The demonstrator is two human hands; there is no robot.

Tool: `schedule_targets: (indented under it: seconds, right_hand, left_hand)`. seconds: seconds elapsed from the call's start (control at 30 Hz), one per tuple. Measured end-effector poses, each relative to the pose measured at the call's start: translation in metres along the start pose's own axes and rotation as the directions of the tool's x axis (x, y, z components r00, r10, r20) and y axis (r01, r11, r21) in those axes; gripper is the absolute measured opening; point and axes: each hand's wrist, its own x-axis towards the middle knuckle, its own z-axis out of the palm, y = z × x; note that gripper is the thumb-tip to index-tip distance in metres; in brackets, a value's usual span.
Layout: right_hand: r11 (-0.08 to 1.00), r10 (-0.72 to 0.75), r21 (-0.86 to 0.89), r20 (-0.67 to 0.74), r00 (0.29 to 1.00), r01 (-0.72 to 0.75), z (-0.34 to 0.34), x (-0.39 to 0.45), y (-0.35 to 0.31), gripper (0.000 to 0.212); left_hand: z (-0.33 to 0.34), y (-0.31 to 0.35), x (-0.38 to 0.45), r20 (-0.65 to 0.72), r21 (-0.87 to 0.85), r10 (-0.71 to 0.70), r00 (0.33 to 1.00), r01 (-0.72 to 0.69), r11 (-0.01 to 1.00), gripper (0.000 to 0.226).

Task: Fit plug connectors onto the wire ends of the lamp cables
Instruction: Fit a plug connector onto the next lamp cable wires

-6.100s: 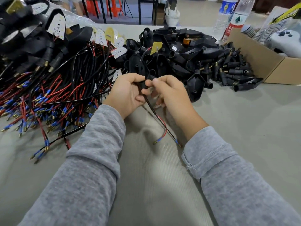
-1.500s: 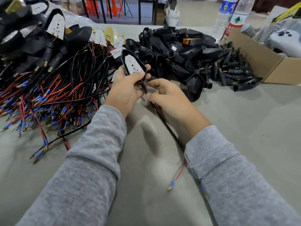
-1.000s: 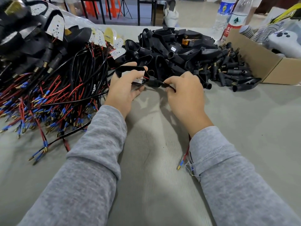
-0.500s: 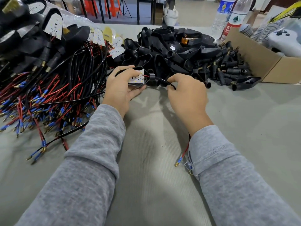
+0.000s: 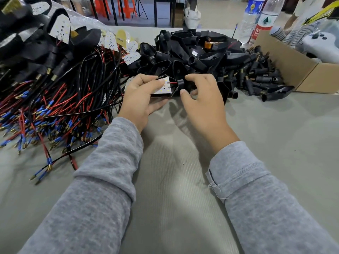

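Nearest, two grey sleeves (image 5: 102, 180) reach out over the bare grey table (image 5: 275, 143) from its near edge. Beyond them the left hand (image 5: 139, 96) grips a black lamp housing (image 5: 165, 88), fingers curled under it and thumb pressed on the white LED board (image 5: 166, 86) seated in its open face. A short red wire (image 5: 173, 82) runs from that board into the round black socket (image 5: 180, 84) at the housing's right end. The right hand (image 5: 203, 101) sits just right of the socket with its fingers curled over the top and its thumb low beside the housing's tip; whether they actually pinch the socket or only hover around it cannot be told. Toward the left edge of the table lies a large tangle of black and red lamp cables (image 5: 60, 105), their ends tipped with blue sleeves and brass pins pointing at the near-left corner. Behind the hands, near the middle of the table, is a heap of empty black housings (image 5: 192, 52), and just right of it a smaller heap of black plug connectors (image 5: 260, 76) with brass tips. At the far left, finished lamps (image 5: 60, 28) with white boards are stacked. On the right edge stands an open cardboard box (image 5: 286, 61), with two plastic bottles (image 5: 256, 19) behind it by the far edge.
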Motion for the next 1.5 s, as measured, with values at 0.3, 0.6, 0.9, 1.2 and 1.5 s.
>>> schedule_targets:
  seconds: [0.3, 0.6, 0.9, 1.2, 1.5]
  right_hand:
    - [0.975, 0.101, 0.199, -0.013, 0.995, -0.096, 0.001, 0.004, 0.003, 0.019]
    - [0.949, 0.129, 0.295, -0.058, 0.99, -0.106, -0.001, 0.006, 0.004, 0.014]
    - [0.904, 0.213, 0.394, -0.075, 0.974, -0.167, -0.003, 0.007, 0.004, 0.017]
    - [0.922, 0.181, 0.368, -0.144, 0.973, -0.117, -0.002, 0.006, 0.002, 0.018]
    - [0.837, 0.348, 0.506, -0.198, 0.916, -0.208, -0.006, 0.005, -0.001, 0.022]
  left_hand:
    - [0.006, -0.001, -0.003, 0.128, 0.055, -0.049, 0.99, 0.043, 0.998, 0.022]
    - [0.01, -0.001, -0.01, 0.351, 0.239, -0.189, 0.917, 0.107, 0.965, 0.027]
    - [0.009, 0.003, -0.014, 0.454, 0.304, -0.207, 0.867, 0.068, 0.95, 0.027]
    - [0.01, 0.002, -0.016, 0.45, 0.315, -0.204, 0.87, 0.06, 0.947, 0.029]
    - [0.01, -0.002, -0.012, 0.365, 0.246, -0.162, 0.917, 0.073, 0.967, 0.023]
